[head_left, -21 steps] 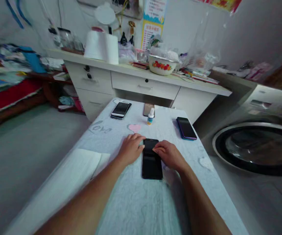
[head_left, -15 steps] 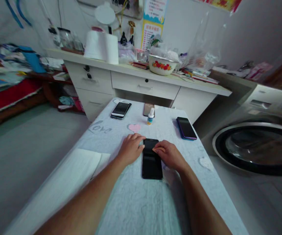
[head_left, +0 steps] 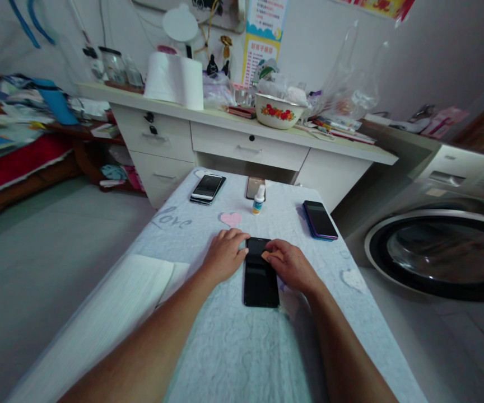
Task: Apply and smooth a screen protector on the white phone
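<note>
A black smartphone [head_left: 261, 282] lies face up on the patterned tablecloth, its long side pointing away from me. At its upper left, my left hand [head_left: 224, 256] holds it by the edge, with the thumb on the side and the index finger by the top corner. My right hand [head_left: 289, 263] is closed over the phone's upper right part. Pinched in its fingers is a small orange piece [head_left: 276, 255], touching the screen; whether it is cloth or sponge I cannot tell. Beyond the phone stands a small white-capped spray bottle [head_left: 257, 201].
Stacked phones [head_left: 208, 188] lie far left on the table, and another stack [head_left: 320, 220] lies at the right. Behind the bottle is a gold-coloured phone [head_left: 254, 186]. A white drawer desk [head_left: 242, 146] borders the far end; a washing machine [head_left: 431, 184] stands at the right.
My right hand has shifted very slightly on the screen, the orange piece still in its fingers. My left hand and the phone have stayed in place.
</note>
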### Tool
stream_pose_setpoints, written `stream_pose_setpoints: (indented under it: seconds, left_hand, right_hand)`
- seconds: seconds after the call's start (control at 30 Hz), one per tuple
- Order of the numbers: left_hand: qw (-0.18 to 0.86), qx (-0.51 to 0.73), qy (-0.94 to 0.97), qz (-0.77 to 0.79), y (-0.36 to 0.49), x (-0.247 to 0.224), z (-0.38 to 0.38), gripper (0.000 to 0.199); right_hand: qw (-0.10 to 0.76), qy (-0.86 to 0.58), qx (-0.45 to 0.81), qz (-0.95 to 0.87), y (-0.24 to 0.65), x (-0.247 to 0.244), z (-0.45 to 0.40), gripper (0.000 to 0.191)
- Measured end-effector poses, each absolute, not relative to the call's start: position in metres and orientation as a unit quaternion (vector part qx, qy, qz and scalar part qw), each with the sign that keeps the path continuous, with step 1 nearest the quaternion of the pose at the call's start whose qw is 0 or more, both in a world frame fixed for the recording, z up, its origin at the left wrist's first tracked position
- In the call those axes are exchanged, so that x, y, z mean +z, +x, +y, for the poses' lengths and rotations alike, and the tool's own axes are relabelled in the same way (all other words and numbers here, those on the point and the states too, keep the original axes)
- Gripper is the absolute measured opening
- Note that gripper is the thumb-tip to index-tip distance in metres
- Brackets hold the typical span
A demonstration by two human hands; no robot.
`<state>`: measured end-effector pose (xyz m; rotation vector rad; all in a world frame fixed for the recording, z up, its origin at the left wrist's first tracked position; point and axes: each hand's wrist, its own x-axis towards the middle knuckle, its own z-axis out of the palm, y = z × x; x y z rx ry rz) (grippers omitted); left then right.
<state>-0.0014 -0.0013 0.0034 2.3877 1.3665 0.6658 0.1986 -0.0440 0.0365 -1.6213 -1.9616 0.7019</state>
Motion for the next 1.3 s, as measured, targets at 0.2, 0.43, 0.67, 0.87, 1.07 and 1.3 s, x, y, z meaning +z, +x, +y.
stream_pose_setpoints:
  seconds: [0.2,0.43,0.67,0.87,1.07,1.3]
  left_hand:
    - [0.153,0.233,0.833,0.478,-0.0011,0.0026,-0.0010,0.035]
    - [0.148,0.232,0.833,0.480,-0.0009,0.0019,-0.0004,0.035]
    - [0.150,0.232,0.832,0.481,-0.0011,0.0017,-0.0002,0.035]
    - [0.151,0.230,0.831,0.483,-0.0012,0.0016,-0.0004,0.034]
    - [0.150,0.234,0.832,0.480,-0.0014,0.0015,-0.0015,0.034]
    - [0.152,0.232,0.831,0.482,-0.0010,0.0028,-0.0011,0.035]
  right_hand:
    - [0.254,-0.593,0.253,-0.721,0.1997,0.0324,-0.0430,0.030]
    - [0.247,-0.607,0.244,-0.715,0.1982,0.0331,-0.0438,0.033]
    - [0.237,-0.599,0.240,-0.726,0.1978,0.0349,-0.0435,0.021]
    - [0.247,-0.601,0.213,-0.730,0.1978,0.0347,-0.0432,0.016]
    - [0.252,-0.611,0.189,-0.726,0.1961,0.0336,-0.0423,0.014]
    - [0.243,-0.625,0.160,-0.724,0.1989,0.0313,-0.0406,0.014]
